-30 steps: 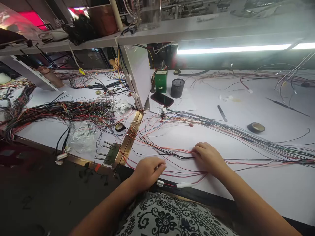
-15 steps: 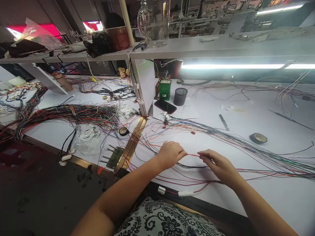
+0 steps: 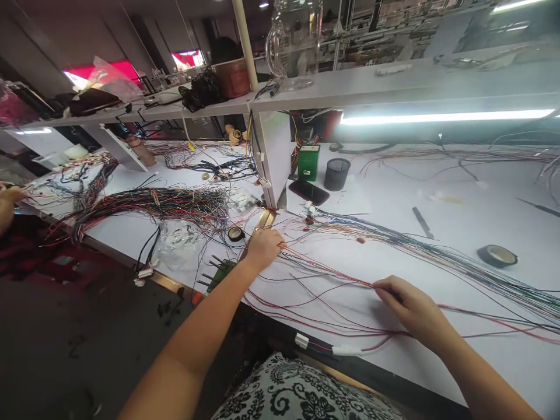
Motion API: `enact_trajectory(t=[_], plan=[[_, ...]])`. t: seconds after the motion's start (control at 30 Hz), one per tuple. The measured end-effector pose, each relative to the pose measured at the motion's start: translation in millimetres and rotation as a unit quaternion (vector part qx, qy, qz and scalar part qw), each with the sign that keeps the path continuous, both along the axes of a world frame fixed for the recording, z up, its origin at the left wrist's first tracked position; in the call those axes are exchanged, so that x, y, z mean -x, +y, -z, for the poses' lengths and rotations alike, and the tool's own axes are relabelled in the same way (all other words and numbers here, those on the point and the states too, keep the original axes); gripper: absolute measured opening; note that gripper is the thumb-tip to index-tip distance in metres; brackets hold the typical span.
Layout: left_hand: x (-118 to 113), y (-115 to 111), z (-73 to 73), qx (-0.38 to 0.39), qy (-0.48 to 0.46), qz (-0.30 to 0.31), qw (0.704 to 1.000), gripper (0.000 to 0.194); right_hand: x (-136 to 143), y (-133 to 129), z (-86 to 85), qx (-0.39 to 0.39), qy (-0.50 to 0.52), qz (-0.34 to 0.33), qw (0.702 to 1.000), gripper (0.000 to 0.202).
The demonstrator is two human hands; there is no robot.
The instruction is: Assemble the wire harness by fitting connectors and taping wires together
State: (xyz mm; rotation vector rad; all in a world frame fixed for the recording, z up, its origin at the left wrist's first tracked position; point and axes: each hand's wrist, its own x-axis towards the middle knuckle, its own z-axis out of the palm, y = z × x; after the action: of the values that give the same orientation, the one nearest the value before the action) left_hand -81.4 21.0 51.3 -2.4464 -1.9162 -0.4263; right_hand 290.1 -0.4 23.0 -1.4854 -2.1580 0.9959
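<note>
Across my white table [image 3: 394, 186], a long bundle of wires [image 3: 437, 249] stretches beyond my hands and off to the right. My left hand [image 3: 263, 249] and right hand [image 3: 409, 303] both pinch the thin red wires [image 3: 336, 272], which run nearly straight between them; a small white connector [image 3: 301, 340] sits near the table's front edge.

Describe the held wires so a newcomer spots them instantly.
Find the white worktop below the bright tube light. Between the left hand and the right hand run the red-orange wires. Unlike the looser wires curving nearby, they're drawn nearly straight, hand to hand.
</note>
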Motion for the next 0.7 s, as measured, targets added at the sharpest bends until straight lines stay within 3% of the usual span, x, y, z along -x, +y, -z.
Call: enact_trajectory(t=[0.2, 0.37, 0.5, 0.63, 0.7], plan=[[-0.4, -0.6, 9.1, -0.028, -0.018, -0.069, 0.997, 0.033, 7.2, 1.1, 7.6, 0.014, -0.03, 0.034, 0.999, 0.026], [0.8, 5.6, -1.1, -0.111, -0.015, -0.107, 0.988, 0.028, 3.2, 2.2, 7.8, 0.026, 0.005, 0.032, 0.999, 0.026], [10.7, 13.5, -1.7, -0.032, -0.079, -0.13, 0.988, 0.027, -0.5, 2.8, 4.9, 0.043, 0.051, 0.039, 0.997, 0.027], [21.8, 18.5, 4.7, 0.008, -0.095, -0.114, 0.989, 0.029, -0.1, 0.7, 4.6, 0.034, 0.066, 0.054, 0.996, 0.022], [21.0, 16.7, 2.3, 0.035, -0.083, -0.108, 0.99, 0.044, 1.1, -0.8, 6.2, 0.025, 0.073, 0.055, 0.996, 0.019]])
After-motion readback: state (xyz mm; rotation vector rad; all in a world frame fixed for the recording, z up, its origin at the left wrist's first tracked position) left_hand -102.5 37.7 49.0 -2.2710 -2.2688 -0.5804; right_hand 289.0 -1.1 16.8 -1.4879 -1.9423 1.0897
